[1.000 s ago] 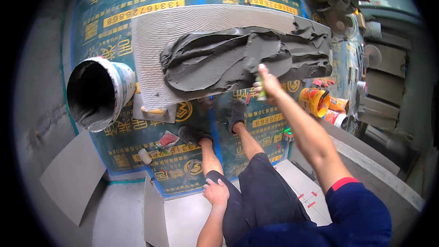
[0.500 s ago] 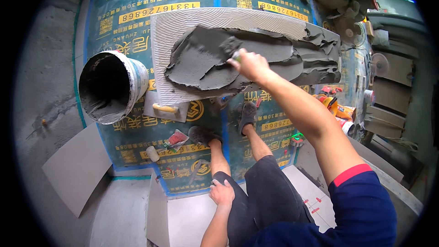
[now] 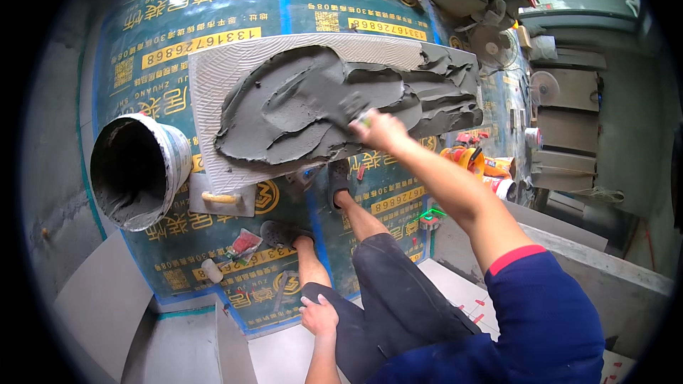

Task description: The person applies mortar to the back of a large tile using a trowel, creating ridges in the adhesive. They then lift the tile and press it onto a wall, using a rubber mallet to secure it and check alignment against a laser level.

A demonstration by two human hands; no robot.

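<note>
A person's right hand (image 3: 382, 130), at the centre of the frame, wraps its fingers around the green handle of a trowel (image 3: 366, 119), whose mortar-smeared blade meets a thick bed of dark grey mortar (image 3: 284, 110). The mortar spreads across a pale, ridged slab (image 3: 210, 75) in the upper middle of the frame. The left hand (image 3: 319, 315), low in the frame, rests on dark shorts (image 3: 398, 291) near the knee, fingers loosely parted. A mortar-streaked white bucket (image 3: 178, 151) tilts at middle left, near a flat tool with a tan handle (image 3: 222, 199) on the green floor sheeting (image 3: 160, 224). A round fan (image 3: 545, 88) stands at upper right.
</note>
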